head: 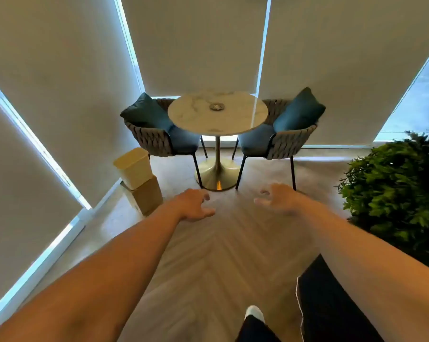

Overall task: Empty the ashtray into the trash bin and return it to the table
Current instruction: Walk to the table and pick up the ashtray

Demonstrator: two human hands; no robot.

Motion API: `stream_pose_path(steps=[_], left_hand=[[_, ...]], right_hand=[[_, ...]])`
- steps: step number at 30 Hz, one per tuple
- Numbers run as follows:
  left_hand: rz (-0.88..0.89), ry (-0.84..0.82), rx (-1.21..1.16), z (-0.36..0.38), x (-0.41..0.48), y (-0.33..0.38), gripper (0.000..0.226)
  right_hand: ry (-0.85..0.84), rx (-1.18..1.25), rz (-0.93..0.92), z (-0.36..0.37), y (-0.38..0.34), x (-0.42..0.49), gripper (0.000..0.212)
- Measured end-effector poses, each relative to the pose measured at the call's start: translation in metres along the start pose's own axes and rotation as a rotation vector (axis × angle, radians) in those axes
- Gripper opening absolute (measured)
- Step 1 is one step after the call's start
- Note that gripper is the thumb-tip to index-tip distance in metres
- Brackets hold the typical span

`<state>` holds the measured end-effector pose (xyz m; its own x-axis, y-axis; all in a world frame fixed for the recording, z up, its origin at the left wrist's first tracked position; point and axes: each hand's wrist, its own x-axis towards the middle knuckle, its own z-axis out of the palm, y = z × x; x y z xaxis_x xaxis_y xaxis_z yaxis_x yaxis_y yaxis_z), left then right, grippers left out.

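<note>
A small round metal ashtray point(217, 106) sits near the middle of a round white marble table point(198, 119) on a gold pedestal. A cream plastic trash bin point(133, 167) stands on the floor to the table's left, on top of a brown box. My left hand point(193, 205) and my right hand point(277, 199) are stretched out in front of me over the floor, well short of the table. Both hold nothing and their fingers are loosely curled and apart.
Two woven chairs with blue cushions, one on the left point(159, 129) and one on the right point(282, 132), flank the table. A bushy green plant point(396, 188) stands at the right. Drawn roller blinds point(196, 43) cover the windows behind. Herringbone wood floor point(221, 243) lies between me and the table.
</note>
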<state>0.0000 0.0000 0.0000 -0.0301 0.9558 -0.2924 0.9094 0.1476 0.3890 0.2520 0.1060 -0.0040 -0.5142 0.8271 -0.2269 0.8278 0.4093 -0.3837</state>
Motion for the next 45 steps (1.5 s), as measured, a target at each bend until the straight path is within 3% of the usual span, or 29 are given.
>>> stream_pose_path(steps=[7, 26, 45], left_hand=[[-0.029, -0.055, 0.019, -0.004, 0.074, -0.016, 0.06], [-0.127, -0.057, -0.072, -0.099, 0.356, -0.042, 0.058], [-0.107, -0.176, -0.105, -0.194, 0.655, -0.175, 0.062]], right_hand=[[-0.097, -0.011, 0.01, 0.012, 0.026, 0.077, 0.069], [-0.177, 0.053, -0.024, -0.073, 0.087, 0.358, 0.059], [-0.32, 0.006, 0.064, -0.102, 0.076, 0.687, 0.072]])
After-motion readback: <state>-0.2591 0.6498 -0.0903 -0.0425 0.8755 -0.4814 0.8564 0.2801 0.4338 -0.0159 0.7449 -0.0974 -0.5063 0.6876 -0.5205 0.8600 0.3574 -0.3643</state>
